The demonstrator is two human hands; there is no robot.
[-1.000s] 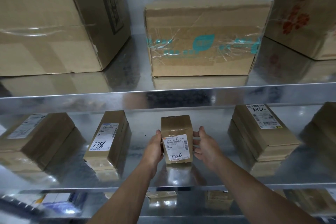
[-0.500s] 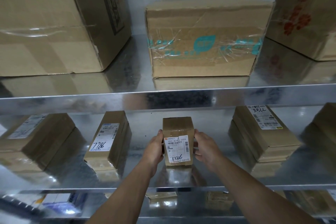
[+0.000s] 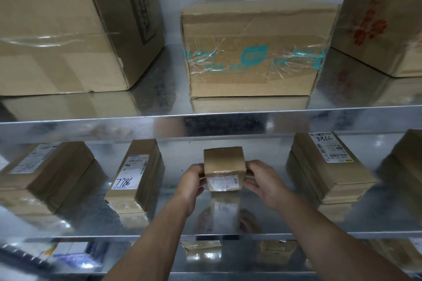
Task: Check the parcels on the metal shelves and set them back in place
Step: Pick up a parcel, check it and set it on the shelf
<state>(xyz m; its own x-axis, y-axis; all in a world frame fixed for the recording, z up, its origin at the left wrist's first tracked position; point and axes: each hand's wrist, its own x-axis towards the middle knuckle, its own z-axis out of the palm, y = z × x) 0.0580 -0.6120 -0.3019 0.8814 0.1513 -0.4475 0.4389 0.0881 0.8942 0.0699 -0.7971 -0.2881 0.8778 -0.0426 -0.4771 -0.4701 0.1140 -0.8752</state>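
Cardboard of this kind looked stiff and light, so the small parcel [image 3: 225, 163] probably handled easily. Its glossy tape could be slippery, which made the two opposite side walls the sensible hold. It was at the middle of the middle metal shelf [image 3: 173, 212], between the parcel marked 7786 [image 3: 134, 173] and the stack of flat parcels [image 3: 328, 173], well apart from both. The left hand [image 3: 191, 181] and right hand [image 3: 260, 180] flanked it, fingers curled round its side edges, grasping it. Whether its base touched the shelf could not be told.
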